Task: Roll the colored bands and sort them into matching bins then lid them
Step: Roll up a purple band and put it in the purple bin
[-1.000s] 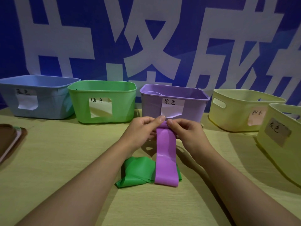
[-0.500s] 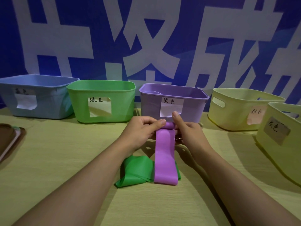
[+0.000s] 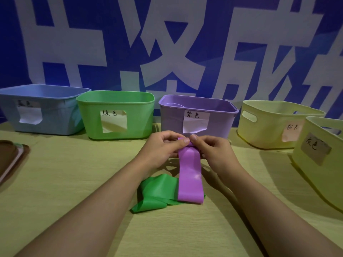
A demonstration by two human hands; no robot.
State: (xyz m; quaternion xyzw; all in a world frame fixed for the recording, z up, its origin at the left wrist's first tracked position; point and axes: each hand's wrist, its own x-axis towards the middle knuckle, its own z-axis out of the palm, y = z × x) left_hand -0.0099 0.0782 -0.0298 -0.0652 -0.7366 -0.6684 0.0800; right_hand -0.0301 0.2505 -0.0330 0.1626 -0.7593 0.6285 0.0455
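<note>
My left hand (image 3: pixel 163 145) and right hand (image 3: pixel 213 149) are pinching the rolled top of the purple band (image 3: pixel 190 175) before the purple bin (image 3: pixel 198 115); its tail is draping over the green band (image 3: pixel 157 191) on the counter (image 3: pixel 74 173). My fingertips are hiding the roll.

Edges and overlaps hiding things

The frame is cropping the brown lid (image 3: pixel 9 160); the purple band (image 3: pixel 190 175) is covering the green band (image 3: pixel 157 191).

— How many bins?
— Five: one blue bin (image 3: pixel 42 112), one green bin (image 3: pixel 116 115), one purple bin (image 3: pixel 196 115), two yellow bins (image 3: pixel 274 125) (image 3: pixel 321 160).
— Bands?
— Two: one purple band (image 3: pixel 190 179), one green band (image 3: pixel 157 191).
— Hands?
— Two: left hand (image 3: pixel 163 147), right hand (image 3: pixel 213 151).
</note>
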